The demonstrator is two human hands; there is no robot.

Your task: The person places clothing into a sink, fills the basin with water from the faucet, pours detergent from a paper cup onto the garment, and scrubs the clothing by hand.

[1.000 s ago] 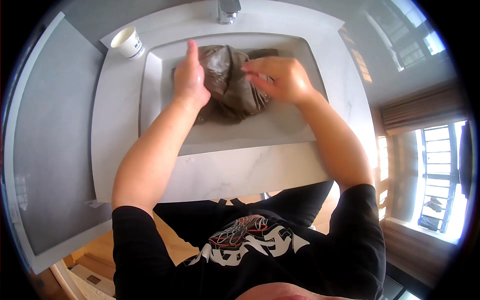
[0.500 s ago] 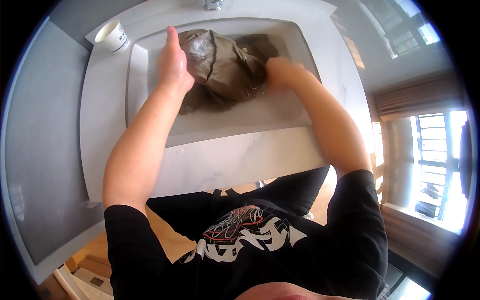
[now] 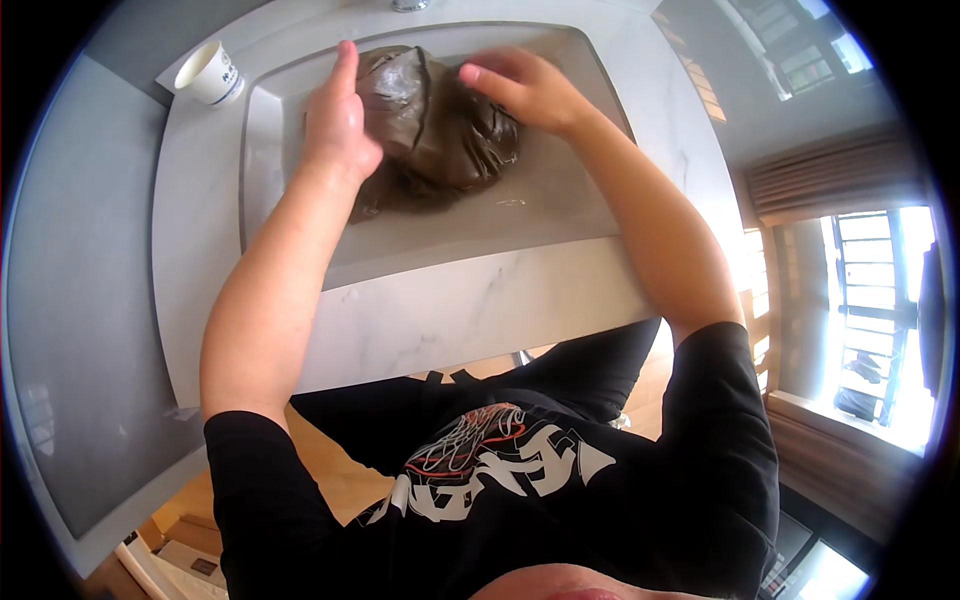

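Observation:
A soaked brown-olive garment (image 3: 455, 145) lies bunched in water in a grey sink (image 3: 570, 210), with a wet shiny patch on its upper left and a dark seam across it. Flat against the garment's left side is my left hand (image 3: 340, 125), seen edge-on with one digit pointing up and the other fingers partly hidden. My right hand (image 3: 525, 90) is over the garment's upper right edge, thumb stretched left and fingers loosely apart; whether it touches the cloth I cannot tell.
A white paper cup (image 3: 210, 75) stands at the counter's back left corner. The chrome tap base (image 3: 410, 5) shows at the top edge. The marble-patterned counter (image 3: 430, 320) borders the sink in front, and a grey wall panel (image 3: 90, 280) rises on the left.
My right hand has moved up and left from the garment's right edge. The garment's right part is drawn in more compactly. My left hand stays nearly in place; the view shifts slightly.

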